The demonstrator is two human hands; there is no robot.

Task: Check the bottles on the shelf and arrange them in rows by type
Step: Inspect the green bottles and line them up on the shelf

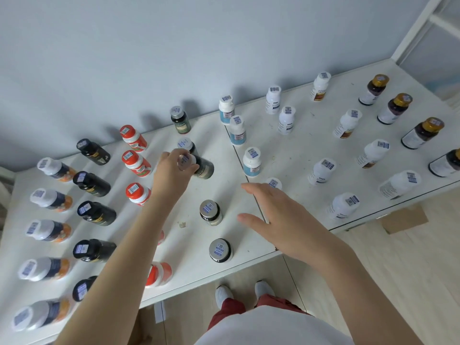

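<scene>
The left grip is clenched round the cap of a green bottle, fingers and thumb pinching the lid from above. The bottle hangs tilted, base swung to the right. Whether the base touches the shelf I cannot tell. It is in the green row, just in front of a second green bottle and well behind two squat jars nearer the front. The right grip is released, fingers spread, hovering over the shelf and holding nothing.

The bottle looks small and stiff, probably light. Held by the cap alone it can swing, and the smooth, stickered lid may slip. A hold lower on the body would likely be steadier.

The red bottles stand just left of the left grip, and the forearm passes over others near the front, so a careless sweep could topple them. The best open room is the bare patch between the green row and the seam. Past the seam stand the blue bottles. The wall closes the back, and the shelf's front edge lies near the jars.
</scene>
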